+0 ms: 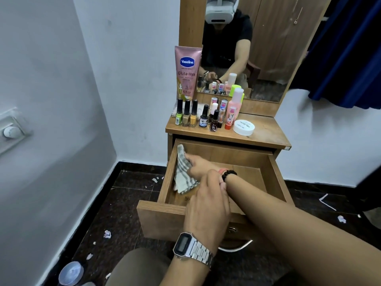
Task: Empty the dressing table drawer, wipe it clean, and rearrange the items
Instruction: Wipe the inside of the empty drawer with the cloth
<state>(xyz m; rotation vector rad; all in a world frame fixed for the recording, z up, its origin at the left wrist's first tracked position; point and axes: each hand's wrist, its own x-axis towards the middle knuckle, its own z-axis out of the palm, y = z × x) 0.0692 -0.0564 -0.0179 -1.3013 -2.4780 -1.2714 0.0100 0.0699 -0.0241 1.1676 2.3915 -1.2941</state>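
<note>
The wooden drawer (pixel 275 178) of the dressing table is pulled out, and its visible floor is bare. Against its left inner wall lies a grey-and-white striped cloth (pixel 182 175). My right hand (pixel 199 165), with a black bead bracelet at the wrist, reaches across and presses the cloth to that wall with straight fingers. My left hand (pixel 206 207), with a metal watch at the wrist, grips the top edge of the drawer front (pixel 160 215). On the tabletop (pixel 266 133) stand a pink Vaseline tube (pixel 186 73), several nail polish bottles (pixel 187 113), a pink bottle (pixel 234 106) and a white jar (pixel 244 127).
A mirror (pixel 268 48) rises behind the tabletop. White walls close in on the left and behind. A dark blue curtain (pixel 350 48) hangs at the right. Paper scraps (pixel 107 234) and a round translucent lid (pixel 71 273) lie on the dark floor to the left.
</note>
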